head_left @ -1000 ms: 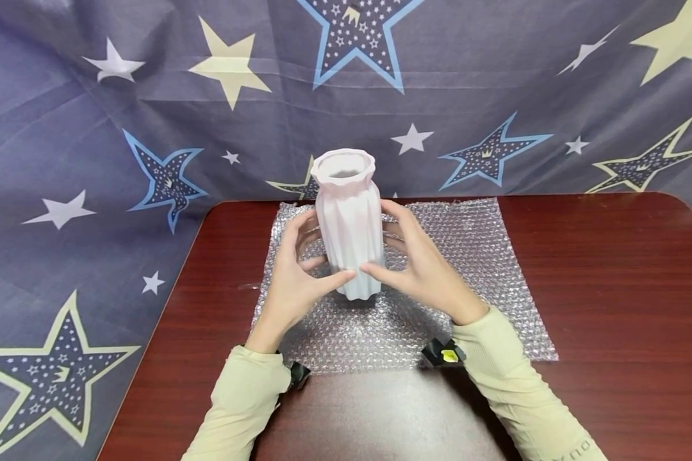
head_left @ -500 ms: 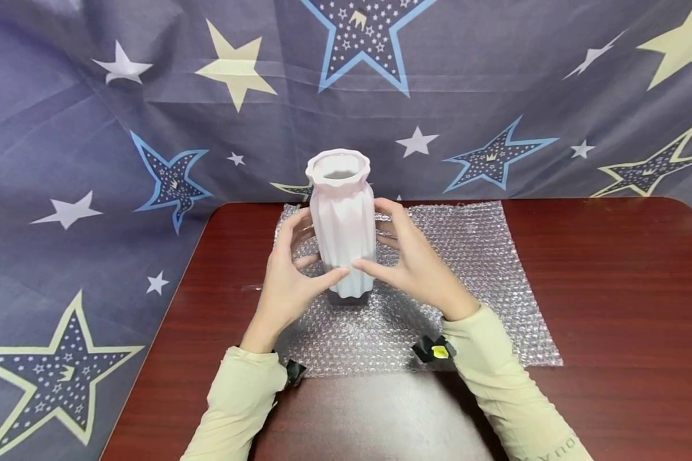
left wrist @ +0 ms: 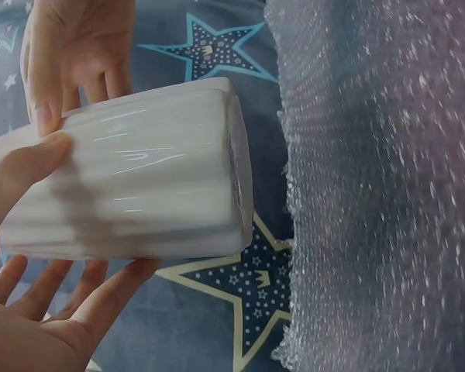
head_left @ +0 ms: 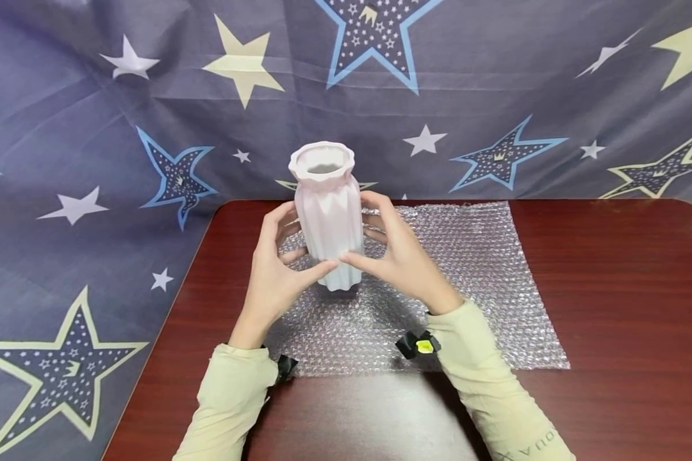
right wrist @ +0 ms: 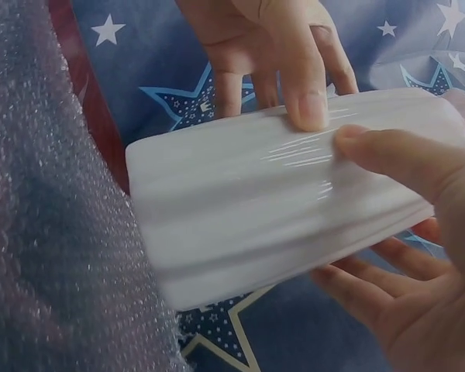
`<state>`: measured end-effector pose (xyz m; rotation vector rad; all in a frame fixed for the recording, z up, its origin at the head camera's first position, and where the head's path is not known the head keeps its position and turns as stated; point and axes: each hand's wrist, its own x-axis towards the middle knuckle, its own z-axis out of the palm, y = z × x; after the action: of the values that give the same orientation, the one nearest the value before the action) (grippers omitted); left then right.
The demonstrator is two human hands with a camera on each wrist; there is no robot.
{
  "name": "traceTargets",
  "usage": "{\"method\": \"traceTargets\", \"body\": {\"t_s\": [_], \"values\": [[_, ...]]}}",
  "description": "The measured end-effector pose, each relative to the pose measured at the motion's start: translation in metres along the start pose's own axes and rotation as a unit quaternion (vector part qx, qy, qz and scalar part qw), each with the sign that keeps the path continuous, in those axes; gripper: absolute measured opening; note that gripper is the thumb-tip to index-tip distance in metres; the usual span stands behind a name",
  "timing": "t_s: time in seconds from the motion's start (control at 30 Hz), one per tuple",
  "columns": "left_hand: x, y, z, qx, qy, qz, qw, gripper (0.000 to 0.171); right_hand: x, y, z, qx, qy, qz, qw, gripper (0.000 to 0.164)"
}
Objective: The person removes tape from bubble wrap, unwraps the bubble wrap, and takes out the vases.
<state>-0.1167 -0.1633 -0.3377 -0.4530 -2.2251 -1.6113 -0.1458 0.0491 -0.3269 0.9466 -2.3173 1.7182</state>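
Observation:
A fluted vase (head_left: 331, 224) with a wavy rim, pale pink at the top and whitish lower down, is held upright between both hands over the bubble wrap (head_left: 461, 275). My left hand (head_left: 271, 272) grips its left side, thumb across the front. From the right, my right hand (head_left: 400, 256) grips it too, and the two thumb tips nearly meet low on the vase. Both wrist views show the vase's smooth glossy lower body (left wrist: 147, 178), with fingers reaching round behind it. The vase's base stands out beyond the hands, above the sheet.
The bubble wrap lies flat on a dark red wooden table (head_left: 623, 288). Behind the table's back edge hangs a grey-blue cloth (head_left: 346, 109) printed with stars, which also runs down the left side. Small black pieces (head_left: 418, 346) are strapped at both wrists.
Both hands have shifted left together with the vase, which stays in their grip. The background has slid slightly right in the head view.

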Motion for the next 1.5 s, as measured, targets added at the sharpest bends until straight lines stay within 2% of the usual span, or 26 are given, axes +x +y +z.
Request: {"method": "traceTargets", "body": {"t_s": [0.7, 0.9, 1.2, 1.5], "values": [[0.000, -0.008, -0.041, 0.019, 0.016, 0.004, 0.9997, 0.093, 0.030, -0.007, 0.036, 0.034, 0.008, -0.007, 0.999, 0.088], [0.001, -0.008, -0.051, 0.029, 0.033, -0.002, 0.9991, 0.091, 0.037, -0.008, 0.047, 0.038, 0.007, -0.003, 0.999, 0.087], [0.001, -0.014, -0.063, 0.042, 0.039, -0.005, 0.9983, 0.092, 0.047, -0.005, 0.068, 0.081, 0.027, 0.009, 0.996, 0.083], [-0.001, -0.017, -0.086, 0.072, 0.059, -0.034, 0.9951, 0.092, 0.057, -0.008, 0.095, 0.109, 0.023, 0.033, 0.993, 0.078]]}}
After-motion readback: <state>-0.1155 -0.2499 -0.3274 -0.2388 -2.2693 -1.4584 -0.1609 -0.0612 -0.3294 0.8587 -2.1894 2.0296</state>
